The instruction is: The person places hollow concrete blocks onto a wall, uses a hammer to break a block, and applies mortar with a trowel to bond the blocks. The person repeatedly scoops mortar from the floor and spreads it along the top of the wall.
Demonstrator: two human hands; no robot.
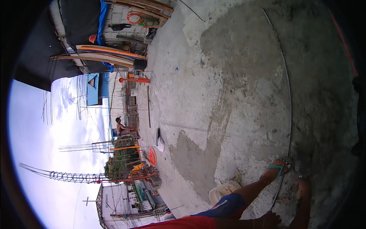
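Neither of my hands shows in the head view. At the lower edge another person stands close by, with a red shirt, blue shorts [225,207] and a green flip-flop [275,167]. That person's hand [271,220] is beside a long, thin grey rod or cord [288,87] lying along the concrete floor; whether it grips it, I cannot tell. A second bare limb [303,198] reaches in nearby; its kind is unclear. Beside the shorts lies or stands a dirty white bucket [225,191]. A dark shape at the right rim is too dim to name.
The scene appears sideways, sky at the left. Patchy concrete [183,95] fills the middle. Around it are an orange hose coil [152,156], a white sack [161,144], stacked boards [110,55], upright rebar [72,176] and a distant seated person [122,126]. A red line [345,44] runs near the right rim.
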